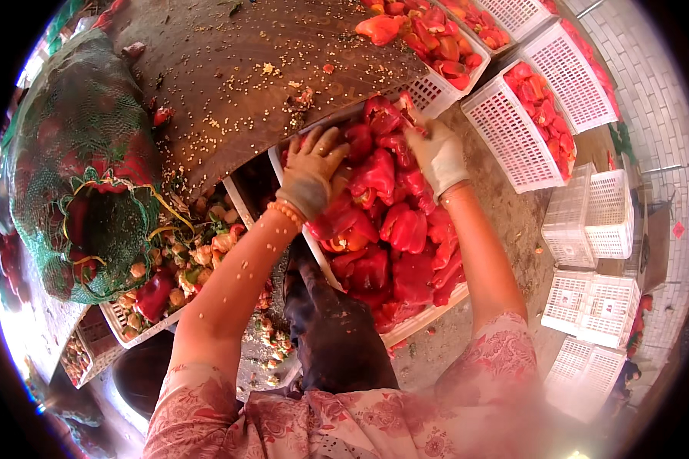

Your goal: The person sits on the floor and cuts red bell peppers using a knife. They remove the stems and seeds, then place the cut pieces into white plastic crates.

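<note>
Red bell peppers (405, 226), some cut open and hollow, fill a white plastic crate (324, 267) in front of me. My left hand (313, 166), in a soiled work glove with a beaded bracelet at the wrist, lies palm down on the peppers at the crate's left side, fingers spread. At the far right part of the heap is my right hand (436, 152), also gloved, its fingers at an opened red pepper (405, 109); whether they grip it is unclear.
A brown table (224, 74) strewn with seeds lies ahead. On the left, a green mesh sack (80, 126) holds peppers above a crate of cores and scraps (189, 269). More pepper-filled crates (517, 126) and stacked white crates (591, 304) stand at the right.
</note>
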The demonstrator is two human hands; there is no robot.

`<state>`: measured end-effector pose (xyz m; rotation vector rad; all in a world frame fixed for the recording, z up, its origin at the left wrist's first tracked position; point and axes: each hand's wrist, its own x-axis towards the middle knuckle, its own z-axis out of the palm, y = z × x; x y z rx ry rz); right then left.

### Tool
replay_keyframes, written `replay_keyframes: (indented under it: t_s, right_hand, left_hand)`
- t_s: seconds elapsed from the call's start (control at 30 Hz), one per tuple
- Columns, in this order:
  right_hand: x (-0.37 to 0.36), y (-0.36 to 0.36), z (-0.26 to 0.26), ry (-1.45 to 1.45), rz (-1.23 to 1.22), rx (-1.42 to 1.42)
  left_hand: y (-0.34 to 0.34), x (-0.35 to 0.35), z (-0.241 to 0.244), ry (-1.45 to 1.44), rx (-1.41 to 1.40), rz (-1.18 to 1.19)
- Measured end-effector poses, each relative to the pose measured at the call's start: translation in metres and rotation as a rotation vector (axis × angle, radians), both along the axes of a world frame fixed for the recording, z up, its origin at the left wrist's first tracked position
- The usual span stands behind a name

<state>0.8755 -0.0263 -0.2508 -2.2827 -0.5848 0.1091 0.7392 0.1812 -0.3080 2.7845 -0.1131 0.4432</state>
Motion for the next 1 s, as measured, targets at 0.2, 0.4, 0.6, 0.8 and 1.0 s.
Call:
replay_keyframes:
  t_s: [0.2,0.4,0.6,0.8,1.0]
  right_hand:
    - [-0.064,0.071,0.063,0.750,-0.012,0.753]
    - [-0.008,0.044,0.075,0.613,0.245,0.384]
    - [0.116,0.017,-0.044,0.130,-0.098,-0.638]
    - [0.105,0.038,-0.050,0.071,-0.201,-0.773]
    - [0.107,0.024,-0.047,-0.303,-0.184,-0.650]
  left_hand:
    - [-0.059,-0.010,0.038,0.248,-1.872,-0.181]
    - [0.010,-0.032,0.081,0.139,-1.594,0.187]
    - [0.141,-0.015,0.044,-0.168,-0.609,0.637]
    - [0.159,-0.020,0.006,-0.222,-0.451,0.698]
    - [0.158,-0.018,0.007,-0.209,-0.475,0.696]
